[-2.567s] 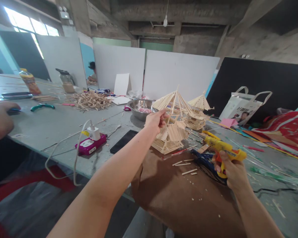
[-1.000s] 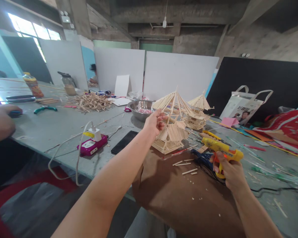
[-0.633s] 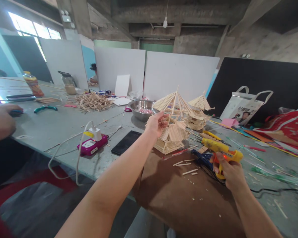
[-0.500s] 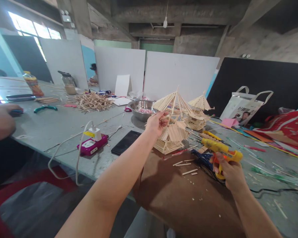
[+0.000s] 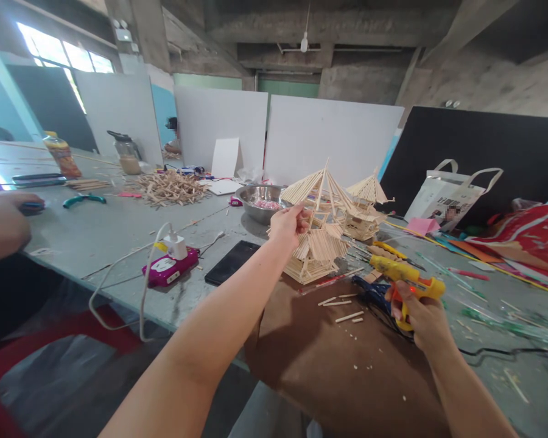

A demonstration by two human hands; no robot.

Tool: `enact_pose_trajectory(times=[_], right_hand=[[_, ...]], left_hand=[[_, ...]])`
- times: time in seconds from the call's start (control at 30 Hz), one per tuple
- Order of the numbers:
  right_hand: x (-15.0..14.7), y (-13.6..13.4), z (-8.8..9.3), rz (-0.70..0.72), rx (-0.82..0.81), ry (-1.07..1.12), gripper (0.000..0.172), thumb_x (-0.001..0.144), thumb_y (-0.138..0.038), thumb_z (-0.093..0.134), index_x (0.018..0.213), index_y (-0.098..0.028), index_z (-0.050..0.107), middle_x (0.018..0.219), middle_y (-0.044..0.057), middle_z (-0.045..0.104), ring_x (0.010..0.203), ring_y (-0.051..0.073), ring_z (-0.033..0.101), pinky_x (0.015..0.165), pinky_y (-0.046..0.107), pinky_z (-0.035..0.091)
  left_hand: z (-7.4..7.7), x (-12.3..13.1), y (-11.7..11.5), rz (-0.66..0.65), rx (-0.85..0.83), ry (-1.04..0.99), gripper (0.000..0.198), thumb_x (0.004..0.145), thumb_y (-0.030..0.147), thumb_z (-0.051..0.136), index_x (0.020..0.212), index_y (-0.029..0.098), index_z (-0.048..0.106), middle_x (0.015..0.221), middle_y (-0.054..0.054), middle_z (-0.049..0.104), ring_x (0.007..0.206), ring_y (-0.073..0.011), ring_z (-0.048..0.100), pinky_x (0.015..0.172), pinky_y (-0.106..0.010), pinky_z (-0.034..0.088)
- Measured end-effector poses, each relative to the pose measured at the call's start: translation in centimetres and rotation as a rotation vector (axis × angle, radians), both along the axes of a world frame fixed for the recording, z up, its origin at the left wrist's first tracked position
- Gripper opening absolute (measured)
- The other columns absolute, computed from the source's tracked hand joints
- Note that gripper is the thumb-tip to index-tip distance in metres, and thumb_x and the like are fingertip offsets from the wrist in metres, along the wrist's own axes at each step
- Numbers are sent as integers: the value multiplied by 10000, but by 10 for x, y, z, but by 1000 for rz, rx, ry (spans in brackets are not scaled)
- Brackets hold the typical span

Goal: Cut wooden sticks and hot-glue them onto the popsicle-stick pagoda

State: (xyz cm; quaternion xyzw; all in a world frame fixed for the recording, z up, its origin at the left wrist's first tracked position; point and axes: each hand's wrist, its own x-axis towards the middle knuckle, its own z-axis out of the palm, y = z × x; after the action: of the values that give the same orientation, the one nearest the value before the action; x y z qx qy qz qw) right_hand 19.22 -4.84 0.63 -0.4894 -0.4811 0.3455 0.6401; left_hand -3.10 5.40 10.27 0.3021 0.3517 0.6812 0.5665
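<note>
A pavilion model [image 5: 322, 246] built of thin wooden sticks stands before me, with a pointed upper roof and a lower stick roof. My left hand [image 5: 287, 226] reaches in at its left side, between the two roofs. Thumb and fingers there are pinched together; whatever is between them is hidden. My right hand [image 5: 421, 313] grips a yellow hot glue gun [image 5: 390, 266] by its handle, a red-orange glow showing near the trigger. The gun's front end points left, apart from the model. Short cut sticks [image 5: 348, 317] lie on the brown board [image 5: 310, 365] below.
Behind stands a second stick pavilion [image 5: 364, 213], beside a metal bowl [image 5: 251, 210]. A stick pile [image 5: 171, 187], black phone [image 5: 232, 261] and purple power strip [image 5: 171, 267] are leftward. A co-worker's arm [image 5: 4, 222] rests at far left. Blue-handled pliers [image 5: 369, 291] lie near the gun.
My left hand shifts very slightly at the model, its fingers drawn closer together. The glue gun tips down a little in my right hand.
</note>
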Motion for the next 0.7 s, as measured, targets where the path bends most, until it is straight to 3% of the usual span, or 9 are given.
enact_pose_trajectory(times=[0.47,0.7], right_hand=[[-3,0,1,11,4,20,326,596,-462,625,601,-159,503,503,-14,533,283,46,379,270,180,284],[-3,-1,0,15,-1,26,328,588,-460,630,599,-160,499,506,-14,529,288,44,375,276,184,294]], left_hand=[[4,9,-2,117,-48,-19,153,636,220,603,606,132,481,446,31,529,255,-14,343,301,-157,228],[1,9,0,116,-53,43,193,616,287,614,624,141,489,489,19,540,264,-22,347,301,-174,209]])
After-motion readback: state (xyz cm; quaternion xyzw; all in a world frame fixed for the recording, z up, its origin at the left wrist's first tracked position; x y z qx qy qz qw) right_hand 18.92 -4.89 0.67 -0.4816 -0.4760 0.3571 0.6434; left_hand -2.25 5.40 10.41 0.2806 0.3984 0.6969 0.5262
